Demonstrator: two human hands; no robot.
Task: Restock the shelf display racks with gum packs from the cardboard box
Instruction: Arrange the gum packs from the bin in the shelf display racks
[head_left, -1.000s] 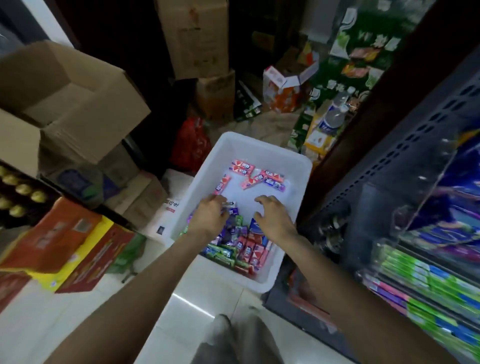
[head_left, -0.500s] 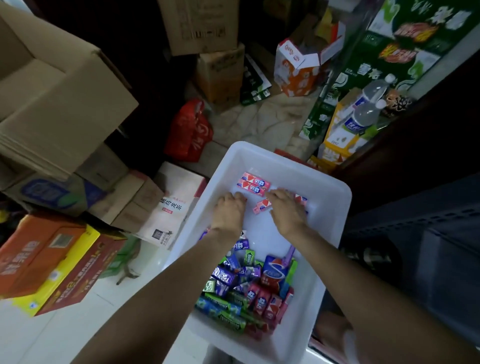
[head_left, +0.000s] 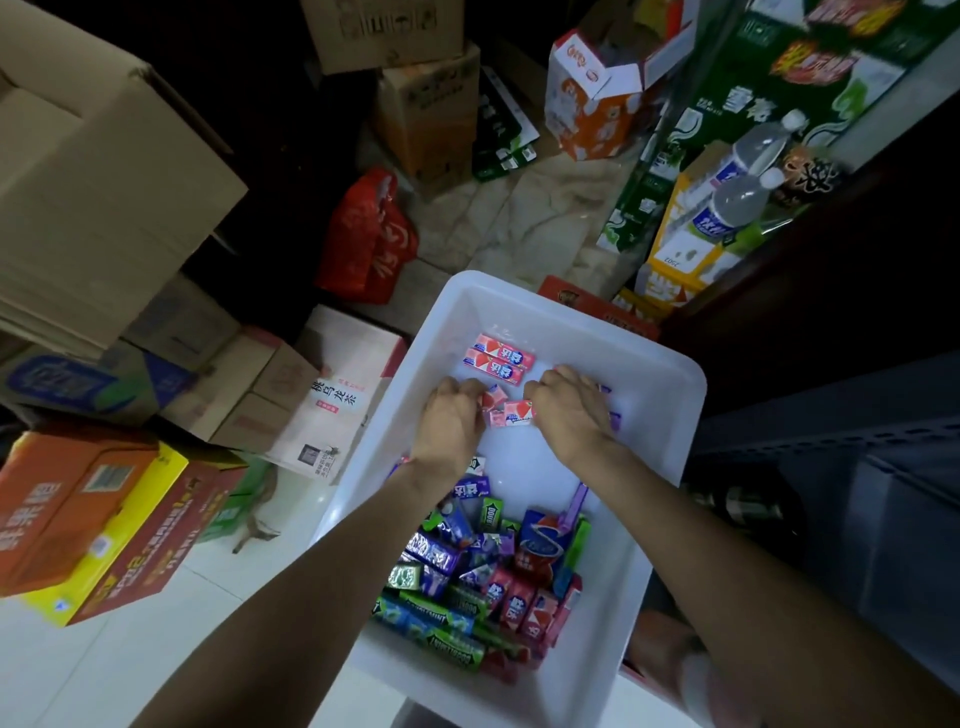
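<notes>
A white rectangular plastic tub (head_left: 670, 395) sits on the floor, mixed gum packs (head_left: 467, 587) heaped at its 6 o'clock end. At its 12 o'clock end, the left hand (head_left: 451, 423) and right hand (head_left: 566, 410) each curl their grip on small pink gum packs (head_left: 511, 413); two more lie just beyond.

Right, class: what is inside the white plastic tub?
In the white tub: two pink gum packs side by side, mixed gum packs heaped nearer, both hands gathering pink packs. Packs beneath the hands and heap are hidden.
</notes>
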